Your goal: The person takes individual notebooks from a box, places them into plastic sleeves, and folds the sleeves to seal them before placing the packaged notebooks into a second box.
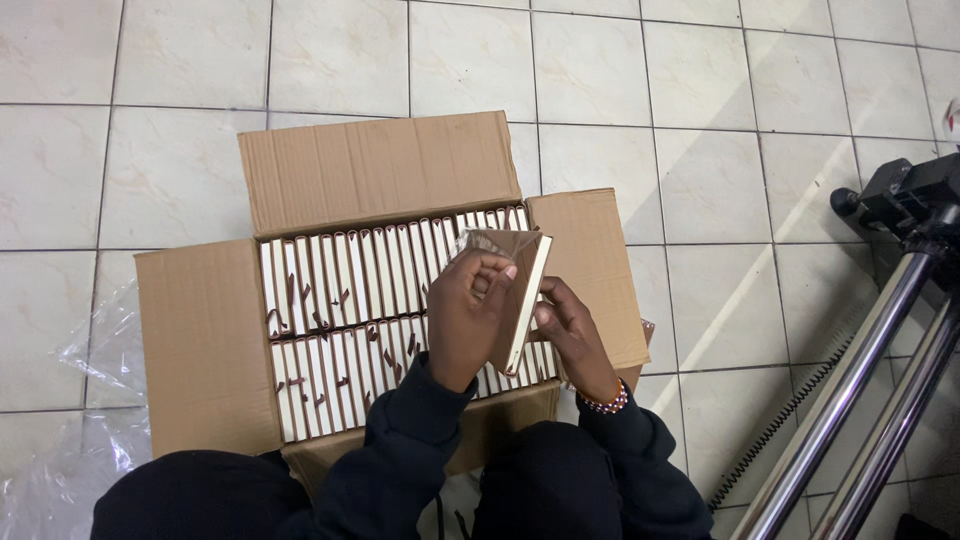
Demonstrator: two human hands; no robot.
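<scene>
Your two hands are up over the box (205, 350), and both have hold of one book (528, 300).

Your left hand (466, 318) is curled round the book from the side nearer the middle of the box. Its fingers (492, 270) bend over the top part of the book, where a bit of clear wrap (497, 243) sticks up. Your right hand (570, 335) grips the lower part of the book from the other side, with the thumb pressed on the pale page edge. A bead band (605, 404) sits on that wrist.

The book is brown with cream pages. It is tilted, with its page edge turned toward you. It hangs above the near right part of the box and does not touch the books below.

The box is brown card and sits on the floor (700, 100), which has pale tiles. All four flaps are folded out. Inside the box are two rows of books (340, 275), packed tight and standing on edge, so you see their cream pages and thin brown ribbons.

Beside the left flap of the box, some clear plastic (95, 345) lies crumpled on the floor. Well off to the right of the box stand the shiny metal legs of a tripod (880, 370).

Your dark sleeves and knees are just below the near flap of the box.
</scene>
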